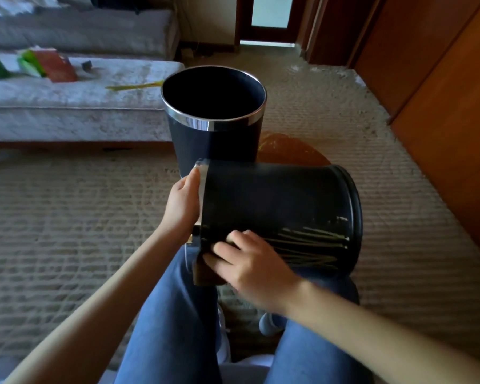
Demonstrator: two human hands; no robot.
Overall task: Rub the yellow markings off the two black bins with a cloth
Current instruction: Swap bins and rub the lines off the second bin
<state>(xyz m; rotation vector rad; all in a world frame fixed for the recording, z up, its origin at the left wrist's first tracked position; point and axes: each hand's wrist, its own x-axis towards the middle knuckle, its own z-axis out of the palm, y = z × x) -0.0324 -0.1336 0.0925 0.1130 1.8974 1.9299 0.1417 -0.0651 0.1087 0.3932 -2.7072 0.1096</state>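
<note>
Beige ribbed carpet (67, 217) beneath both hands and out to every side. To the right of the right hand, tall wooden panels (441, 92) along the edge of the room. Far beyond the left hand and off to its left, a low bed (81, 106) in a pale cover, strewn with green and red items too blurred to name. Directly below the forearms, two legs in blue jeans (172, 328).

Just beyond the hands, an upright bin (214, 139), black with a chrome rim, mouth upward, on the carpet. Between the hands, a lying bin (275, 195) tipped on its side above the knees, mouth toward the left hand, base out past the right hand. Behind that base, something round and orange (288, 151), partly hidden.

Grips the chrome rim of the lying bin with the left hand (182, 206), thumb along the band, fingers out of sight. Presses a brown cloth (205, 273) against the bin's near wall with the right hand (252, 267), fingers spread and only lightly bent, thumb hidden. Part of the cloth hanging free below the fingertips.

Just past the right hand toward the base, yellow markings (311, 245) in a fan of thin streaks on the black wall. On the bed, beyond the left hand, a thin yellow strip (136, 86).
</note>
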